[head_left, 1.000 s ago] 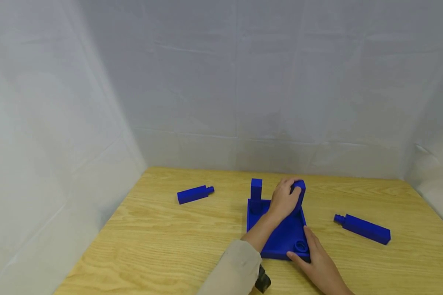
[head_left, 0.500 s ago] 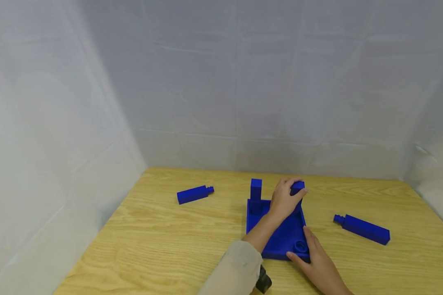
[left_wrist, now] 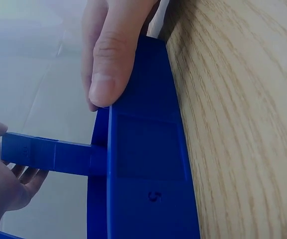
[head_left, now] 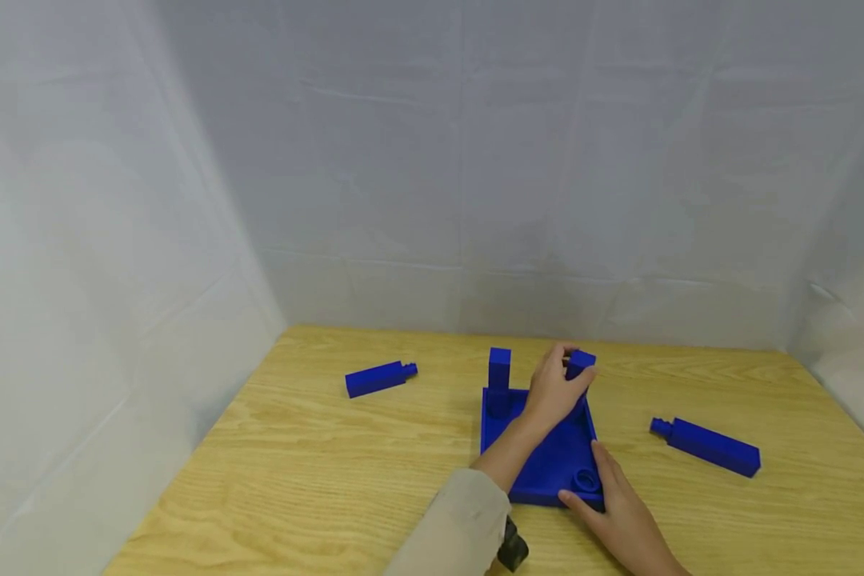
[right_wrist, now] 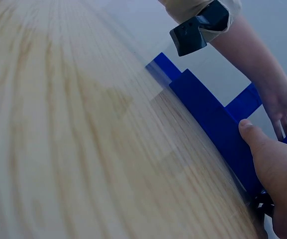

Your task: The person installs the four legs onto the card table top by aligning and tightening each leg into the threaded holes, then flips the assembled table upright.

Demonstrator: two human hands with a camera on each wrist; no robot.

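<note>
**K:** Hands first. Left hand (head_left: 556, 390)?

**M:** Fingers curled round the top of an upright blue post (head_left: 579, 364). Post stands in the far right corner of the blue tray (head_left: 547, 468), directly under the palm. Left wrist view shows the same post (left_wrist: 48, 155) running into the tray's underside (left_wrist: 145, 189), with the fingers wrapped round its free end.

**K:** Right hand (head_left: 619, 512)?

**M:** On the tray's near right corner. Thumb along the near edge, fingers lying over the rim, pressing rather than wrapping. Round socket (head_left: 586, 481) in the tray floor sits just at the fingertips. Right wrist view confirms the thumb (right_wrist: 255, 137) against the tray wall (right_wrist: 215, 124).

**K:** Around them?

**M:** Second upright post (head_left: 499, 370) just left of the left hand, in the tray's far left corner. Loose post (head_left: 706, 446) lying flat on the wooden table (head_left: 331, 464), right of both hands, well apart. Another loose post (head_left: 379, 378) flat, far to the left of the left hand.
</note>
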